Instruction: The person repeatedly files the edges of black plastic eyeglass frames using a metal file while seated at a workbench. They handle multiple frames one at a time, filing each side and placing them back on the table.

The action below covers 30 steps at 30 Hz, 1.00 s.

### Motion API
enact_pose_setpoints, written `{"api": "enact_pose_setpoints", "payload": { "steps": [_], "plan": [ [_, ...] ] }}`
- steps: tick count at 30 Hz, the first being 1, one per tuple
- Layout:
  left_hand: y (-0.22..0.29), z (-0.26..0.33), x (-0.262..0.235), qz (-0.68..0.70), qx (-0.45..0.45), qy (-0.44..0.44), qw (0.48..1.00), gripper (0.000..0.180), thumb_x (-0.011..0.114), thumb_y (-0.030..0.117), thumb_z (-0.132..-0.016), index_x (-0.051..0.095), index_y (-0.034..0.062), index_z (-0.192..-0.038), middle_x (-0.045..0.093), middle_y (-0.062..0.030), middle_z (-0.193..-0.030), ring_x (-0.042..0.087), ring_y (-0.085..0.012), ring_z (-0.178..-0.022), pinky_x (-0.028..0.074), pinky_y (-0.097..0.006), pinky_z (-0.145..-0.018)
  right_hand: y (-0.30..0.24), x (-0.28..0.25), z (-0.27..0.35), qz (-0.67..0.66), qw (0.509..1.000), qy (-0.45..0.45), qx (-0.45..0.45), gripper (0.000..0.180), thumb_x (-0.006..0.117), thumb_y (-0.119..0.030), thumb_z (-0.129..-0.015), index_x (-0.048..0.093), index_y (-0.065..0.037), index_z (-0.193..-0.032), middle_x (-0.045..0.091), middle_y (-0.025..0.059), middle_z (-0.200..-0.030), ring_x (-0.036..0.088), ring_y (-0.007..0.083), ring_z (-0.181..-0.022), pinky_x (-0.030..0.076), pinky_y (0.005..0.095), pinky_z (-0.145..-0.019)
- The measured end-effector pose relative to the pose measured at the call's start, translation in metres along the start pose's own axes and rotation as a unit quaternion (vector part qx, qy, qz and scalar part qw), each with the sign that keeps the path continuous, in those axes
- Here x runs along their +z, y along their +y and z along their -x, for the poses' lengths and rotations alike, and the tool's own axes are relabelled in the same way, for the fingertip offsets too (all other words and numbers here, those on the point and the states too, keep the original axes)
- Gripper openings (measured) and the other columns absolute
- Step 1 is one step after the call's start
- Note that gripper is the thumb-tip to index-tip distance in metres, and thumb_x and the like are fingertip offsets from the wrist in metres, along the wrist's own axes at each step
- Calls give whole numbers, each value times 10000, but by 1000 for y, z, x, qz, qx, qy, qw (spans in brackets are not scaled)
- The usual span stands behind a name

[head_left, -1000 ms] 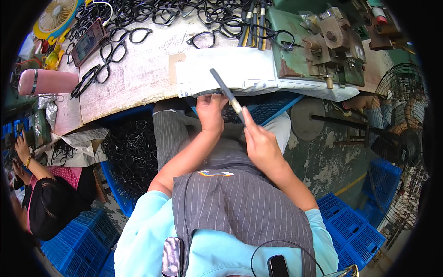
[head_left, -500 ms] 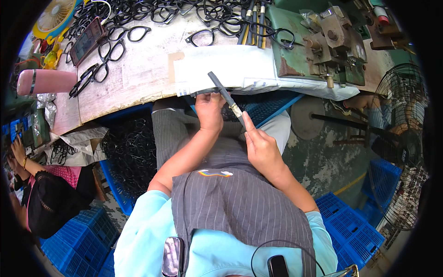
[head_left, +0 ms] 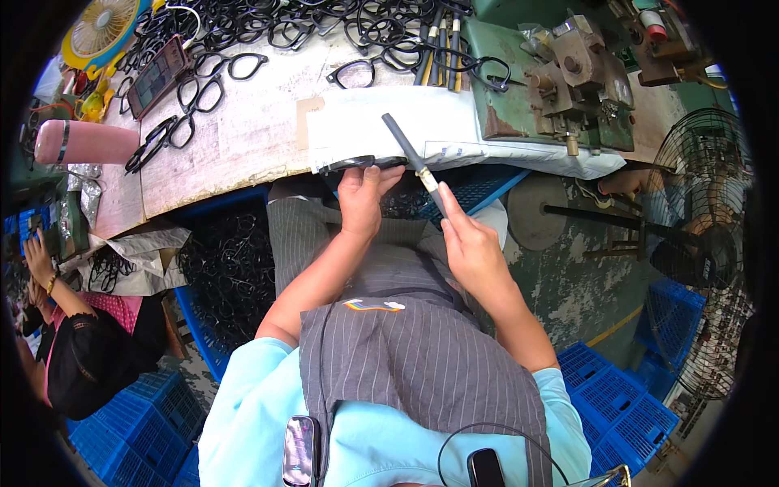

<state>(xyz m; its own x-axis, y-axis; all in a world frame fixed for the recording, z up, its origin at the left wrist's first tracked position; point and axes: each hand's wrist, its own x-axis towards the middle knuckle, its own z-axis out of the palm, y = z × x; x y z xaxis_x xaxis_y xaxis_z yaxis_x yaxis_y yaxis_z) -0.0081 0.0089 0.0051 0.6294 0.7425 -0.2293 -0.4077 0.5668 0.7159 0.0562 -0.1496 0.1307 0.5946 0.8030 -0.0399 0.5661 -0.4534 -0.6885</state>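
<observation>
Filing a glasses frame at the bench edge

The left hand (head_left: 362,195) pinches a black glasses frame (head_left: 357,164) against the white cloth (head_left: 454,130) on the table's edge; the right hand (head_left: 471,247) grips a file (head_left: 410,152), slanting over the frame.

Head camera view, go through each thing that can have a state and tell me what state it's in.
Black eyeglass frame: held flat at the bench edge by the left hand.
File: gripped in the right hand, slanted across the frame.
Standing fan: blades too blurred to tell.
Pink bottle: lying on its side.
</observation>
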Motion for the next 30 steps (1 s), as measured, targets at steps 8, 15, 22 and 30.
{"api": "enact_pose_setpoints", "payload": {
  "steps": [8,15,22,30],
  "plan": [
    [-4,1,3,-48,64,42,996,91,487,61,-981,492,-26,-954,617,-123,-930,684,-310,-845,583,-394,-800,-27,-5,8,94,993,-55,-44,566,572,-59,-853,439,-87,-1402,549,176,-659,588,366,-548,501,454,-536],
    [-3,2,8,-57,52,90,993,101,529,58,-965,498,-24,-915,609,-127,-905,679,-267,-811,595,-384,-771,-22,18,-34,178,982,-4,-60,627,563,-53,-822,393,-79,-1425,561,181,-698,598,371,-543,516,451,-525],
    [-10,0,4,-37,71,90,993,93,524,74,-973,501,-8,-934,617,-105,-859,684,-258,-809,589,-377,-763,-28,5,8,128,989,-68,-32,598,564,-46,-849,409,-90,-1424,530,160,-656,564,360,-516,488,463,-510],
    [-6,-1,6,-40,67,108,991,92,585,73,-941,537,2,-910,630,-97,-869,684,-234,-764,592,-336,-702,-2,41,-30,174,980,29,-87,621,553,-49,-813,417,-91,-1417,553,174,-675,607,363,-533,517,447,-508]
  ]
}}
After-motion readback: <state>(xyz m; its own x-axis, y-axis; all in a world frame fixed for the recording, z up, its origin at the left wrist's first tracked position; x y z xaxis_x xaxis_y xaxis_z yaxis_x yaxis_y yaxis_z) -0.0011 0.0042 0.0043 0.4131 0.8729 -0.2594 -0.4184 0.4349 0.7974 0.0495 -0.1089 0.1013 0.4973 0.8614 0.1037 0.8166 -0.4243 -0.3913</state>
